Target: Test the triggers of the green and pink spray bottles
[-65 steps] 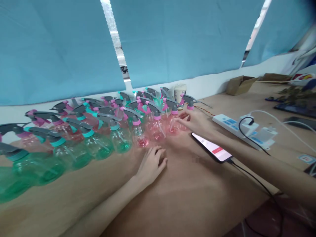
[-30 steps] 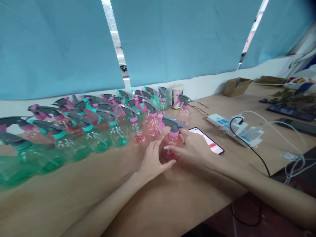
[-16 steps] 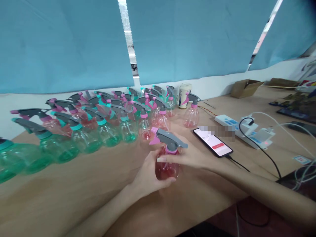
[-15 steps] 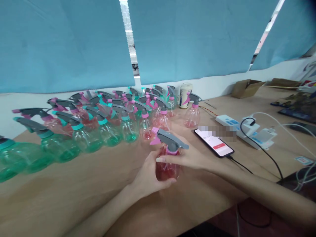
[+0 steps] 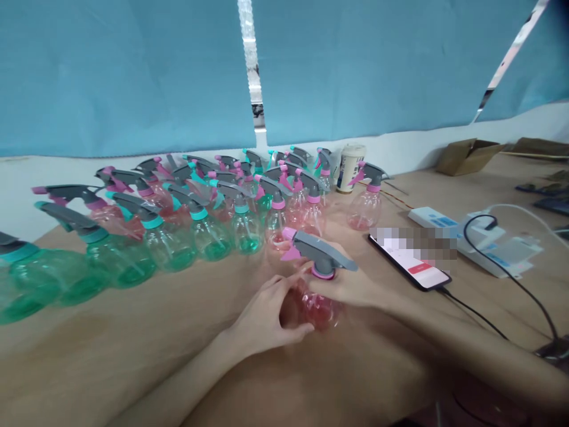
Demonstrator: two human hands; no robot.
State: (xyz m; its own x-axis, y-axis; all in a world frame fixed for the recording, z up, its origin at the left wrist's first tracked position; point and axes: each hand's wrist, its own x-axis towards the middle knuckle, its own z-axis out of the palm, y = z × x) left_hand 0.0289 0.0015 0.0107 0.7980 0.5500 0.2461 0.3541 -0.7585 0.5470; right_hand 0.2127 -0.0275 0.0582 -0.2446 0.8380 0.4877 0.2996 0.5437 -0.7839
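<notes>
A pink spray bottle with a grey and pink trigger head stands in front of me, a little tilted. My right hand is closed around its neck from the right, just under the pink collar. From the left, my left hand curves about the bottle's body, fingertips near the neck and thumb low at the front. Part of the bottle is hidden behind my fingers. Just beyond it stands another pink spray bottle, close to a green-tinted one.
Several green and pink spray bottles fill the table's left and back. A paper cup and a lone pink bottle stand behind. Rightward lie a phone on a cable, a power strip and an open cardboard box.
The view has shifted, so most things appear farther right. The held bottle tilts more, and my right hand has turned around its neck. A gap has widened between my left palm and the bottle.
</notes>
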